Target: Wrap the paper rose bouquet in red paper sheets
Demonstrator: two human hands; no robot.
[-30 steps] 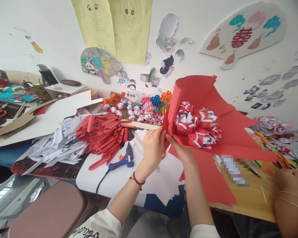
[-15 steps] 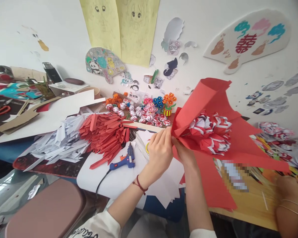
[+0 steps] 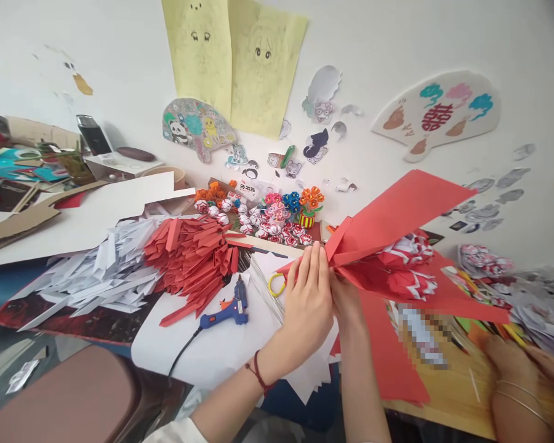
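A bouquet of red-and-white folded paper flowers (image 3: 409, 266) lies wrapped in a sheet of red paper (image 3: 397, 215) at mid right. My left hand (image 3: 307, 301) presses flat on the gathered narrow end of the wrap. My right hand (image 3: 346, 301) grips that same narrow end from below, mostly hidden behind the left hand and the paper. The wrap fans out to the right, tilted low over the table.
A blue glue gun (image 3: 226, 314) lies on white paper left of my hands, near a yellow ring (image 3: 276, 284). Piles of folded red strips (image 3: 191, 252) and white strips (image 3: 96, 271) lie further left. Another person's hand (image 3: 512, 363) with bracelets rests at the right edge.
The wrapped bouquet has tipped down to the right, from upright to nearly level. My left hand has shifted right and closed over the wrap's narrow end.
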